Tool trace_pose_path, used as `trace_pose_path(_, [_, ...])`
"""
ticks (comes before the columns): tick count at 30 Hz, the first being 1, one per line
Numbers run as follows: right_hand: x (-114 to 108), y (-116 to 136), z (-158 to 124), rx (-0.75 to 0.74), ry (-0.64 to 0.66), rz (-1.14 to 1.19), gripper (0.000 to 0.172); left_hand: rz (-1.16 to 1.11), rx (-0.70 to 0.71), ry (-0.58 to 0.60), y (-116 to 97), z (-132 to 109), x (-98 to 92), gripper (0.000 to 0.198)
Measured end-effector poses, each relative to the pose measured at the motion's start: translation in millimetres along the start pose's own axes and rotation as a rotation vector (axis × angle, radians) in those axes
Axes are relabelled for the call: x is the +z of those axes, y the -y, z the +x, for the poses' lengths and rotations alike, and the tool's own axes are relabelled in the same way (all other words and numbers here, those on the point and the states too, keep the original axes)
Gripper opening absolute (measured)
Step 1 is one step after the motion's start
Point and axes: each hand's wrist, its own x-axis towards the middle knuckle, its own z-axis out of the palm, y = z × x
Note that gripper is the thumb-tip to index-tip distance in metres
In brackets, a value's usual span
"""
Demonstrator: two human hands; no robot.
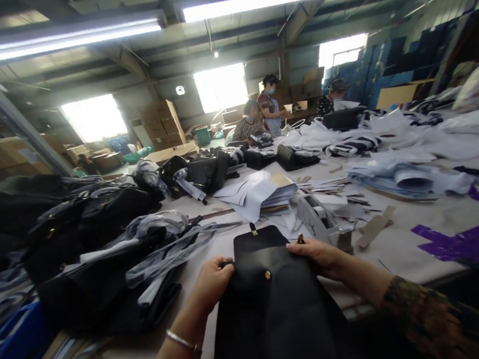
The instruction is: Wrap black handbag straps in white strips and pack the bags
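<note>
head camera: worn on the head, looking forward and down
close by: left hand (211, 280) and right hand (321, 255), low before the lens
facing: across the worktable (400, 243) toward far windows (221, 88)
top edge: ceiling lights (261, 0)

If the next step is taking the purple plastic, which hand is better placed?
Probably the right hand: it holds the black bag on the side nearer the purple plastic; the left hand is farther away.
</note>
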Motion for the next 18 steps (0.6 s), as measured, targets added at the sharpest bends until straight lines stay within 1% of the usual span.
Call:
trace_pose_path(3, [1.0,9.8,5.4,0.062,-0.039,-0.055,0.044,0.338,0.123,-0.048,-8.9,-6.4,-7.5,0.018])
trace_pose_path(4, [1.2,13.3,5.7,0.072,-0.038,-0.062,0.045,0.432,0.164,-0.077,-11.4,-7.7,-8.9,0.016])
trace_pose_path(6, [-0.7,19.8,3.6,0.083,0.015,-0.045,0.045,0.529,0.204,-0.169,-14.0,-8.0,-9.6,0.025])
trace_pose_path(8, [-7.0,24.9,-0.9,0.08,0.148,0.008,0.043,0.519,0.195,-0.245,-12.1,-5.1,-8.4,0.034])
trace_pose_path(9, [-11.8,26.5,-3.4,0.076,0.232,0.044,0.042,0.489,0.178,-0.261,-9.3,-2.8,-7.7,0.036])
trace_pose_path(11, [-22.7,27.3,-7.2,0.071,0.391,0.104,0.043,0.426,0.129,-0.243,-1.4,2.3,-7.0,0.038])
trace_pose_path(13, [-31.7,24.6,-8.8,0.048,0.465,0.118,0.046,0.359,0.062,-0.181,7.1,6.6,-7.1,0.038])
trace_pose_path(15, [-35.7,19.7,-8.5,0.014,0.448,0.09,0.049,0.272,-0.006,-0.106,13.8,9.3,-7.0,0.04])
trace_pose_path(18, [-30.8,14.7,-6.6,-0.008,0.305,0.01,0.052,0.189,-0.064,-0.045,18.0,11.7,-5.9,0.047])
